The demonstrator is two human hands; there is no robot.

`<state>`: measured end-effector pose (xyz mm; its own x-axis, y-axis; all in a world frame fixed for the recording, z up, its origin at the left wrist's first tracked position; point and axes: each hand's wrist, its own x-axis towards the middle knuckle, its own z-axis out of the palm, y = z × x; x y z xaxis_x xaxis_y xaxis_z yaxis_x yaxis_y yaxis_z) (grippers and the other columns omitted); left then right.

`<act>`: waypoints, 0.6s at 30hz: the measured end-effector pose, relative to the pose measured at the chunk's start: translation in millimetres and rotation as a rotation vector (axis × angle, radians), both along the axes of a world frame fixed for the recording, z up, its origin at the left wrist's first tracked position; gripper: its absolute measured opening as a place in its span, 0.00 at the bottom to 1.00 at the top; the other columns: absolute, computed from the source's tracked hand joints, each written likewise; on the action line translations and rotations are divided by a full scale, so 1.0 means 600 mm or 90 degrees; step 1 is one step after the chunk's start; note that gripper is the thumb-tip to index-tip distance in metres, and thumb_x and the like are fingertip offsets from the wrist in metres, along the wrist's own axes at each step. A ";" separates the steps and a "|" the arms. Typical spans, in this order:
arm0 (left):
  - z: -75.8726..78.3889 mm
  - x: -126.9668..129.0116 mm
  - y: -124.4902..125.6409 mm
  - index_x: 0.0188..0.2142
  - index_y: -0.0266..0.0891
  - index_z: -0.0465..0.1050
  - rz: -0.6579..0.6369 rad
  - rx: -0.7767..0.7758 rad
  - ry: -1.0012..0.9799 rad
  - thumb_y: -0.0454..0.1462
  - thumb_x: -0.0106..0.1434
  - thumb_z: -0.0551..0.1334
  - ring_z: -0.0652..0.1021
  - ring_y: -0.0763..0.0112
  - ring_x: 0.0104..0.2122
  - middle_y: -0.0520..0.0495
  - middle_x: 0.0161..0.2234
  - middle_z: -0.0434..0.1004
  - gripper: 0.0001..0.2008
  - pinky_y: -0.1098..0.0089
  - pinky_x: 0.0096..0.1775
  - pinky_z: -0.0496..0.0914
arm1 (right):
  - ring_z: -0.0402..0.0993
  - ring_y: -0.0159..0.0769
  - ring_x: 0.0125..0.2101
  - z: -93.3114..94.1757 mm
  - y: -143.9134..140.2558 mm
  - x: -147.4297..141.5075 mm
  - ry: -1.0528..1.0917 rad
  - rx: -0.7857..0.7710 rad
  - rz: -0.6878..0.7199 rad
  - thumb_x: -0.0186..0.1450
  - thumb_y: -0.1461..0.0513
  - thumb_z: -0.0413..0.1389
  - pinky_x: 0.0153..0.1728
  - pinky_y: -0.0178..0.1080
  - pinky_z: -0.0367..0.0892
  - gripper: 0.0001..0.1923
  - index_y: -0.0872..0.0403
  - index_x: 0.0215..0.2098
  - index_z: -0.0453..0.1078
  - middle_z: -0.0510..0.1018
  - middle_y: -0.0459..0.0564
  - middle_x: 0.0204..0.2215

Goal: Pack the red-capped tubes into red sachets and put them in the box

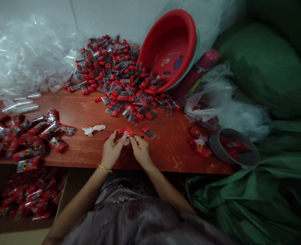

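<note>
Close to the table's front edge, my left hand [112,148] is closed on a red printed plastic wrapper [127,130]. My right hand [141,150] meets it from the other side, thumb and fingers pinched at the wrapper's near edge. What exactly lies between the right fingertips is too small to make out. A whitish-pink scrap shows below the fingertips. Just right of the hands lies a small clear container [149,133] with a red cap and dark contents, near a tiny black piece [142,136]. Left of the hands rests a crumpled white tissue [93,130].
Behind the hands spreads a heap of red-capped containers [114,68], reaching into a tilted red basin [176,37]. Clear plastic sleeves [25,54] pile at back left. Red wrapped packets [33,136] lie left, above an open box of more. A grey bowl [216,146] stands right.
</note>
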<state>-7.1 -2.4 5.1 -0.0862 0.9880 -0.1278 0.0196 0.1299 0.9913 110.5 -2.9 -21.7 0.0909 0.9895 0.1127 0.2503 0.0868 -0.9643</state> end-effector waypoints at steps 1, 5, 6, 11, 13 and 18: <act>0.000 0.001 0.000 0.38 0.36 0.77 -0.013 -0.062 -0.093 0.46 0.49 0.68 0.77 0.60 0.41 0.42 0.40 0.79 0.20 0.63 0.45 0.70 | 0.59 0.28 0.19 0.001 -0.001 0.005 -0.035 0.018 -0.012 0.64 0.53 0.48 0.22 0.32 0.56 0.18 0.52 0.20 0.62 0.64 0.41 0.16; 0.005 0.004 -0.001 0.25 0.35 0.76 0.030 -0.232 -0.297 0.43 0.35 0.75 0.75 0.74 0.25 0.50 0.25 0.77 0.19 0.72 0.32 0.71 | 0.60 0.29 0.19 0.003 -0.002 0.012 -0.116 0.077 -0.019 0.65 0.54 0.46 0.24 0.32 0.56 0.17 0.52 0.21 0.62 0.64 0.41 0.16; 0.006 0.004 -0.001 0.25 0.35 0.76 0.042 -0.251 -0.322 0.43 0.33 0.75 0.75 0.75 0.24 0.51 0.24 0.77 0.20 0.72 0.31 0.70 | 0.61 0.29 0.20 0.003 -0.002 0.011 -0.121 0.084 -0.009 0.66 0.55 0.46 0.24 0.32 0.57 0.17 0.52 0.22 0.62 0.65 0.41 0.17; 0.010 0.003 0.008 0.21 0.33 0.73 0.066 -0.226 -0.318 0.43 0.32 0.76 0.74 0.77 0.24 0.51 0.22 0.76 0.20 0.74 0.32 0.70 | 0.70 0.33 0.28 0.004 0.009 0.027 -0.180 0.102 0.034 0.68 0.56 0.43 0.33 0.35 0.65 0.16 0.53 0.32 0.69 0.75 0.48 0.26; 0.010 -0.002 0.015 0.21 0.34 0.72 0.082 -0.219 -0.323 0.43 0.33 0.76 0.75 0.76 0.25 0.51 0.24 0.76 0.20 0.72 0.35 0.71 | 0.71 0.39 0.38 0.003 0.017 0.055 -0.297 0.120 -0.003 0.68 0.55 0.44 0.42 0.40 0.65 0.16 0.54 0.42 0.69 0.77 0.53 0.36; 0.012 -0.012 0.024 0.26 0.35 0.72 0.060 -0.275 -0.386 0.43 0.37 0.75 0.78 0.72 0.29 0.49 0.28 0.79 0.21 0.67 0.39 0.71 | 0.65 0.53 0.47 -0.018 0.024 0.136 -0.631 0.009 -0.097 0.62 0.55 0.53 0.44 0.52 0.61 0.23 0.58 0.53 0.65 0.72 0.63 0.50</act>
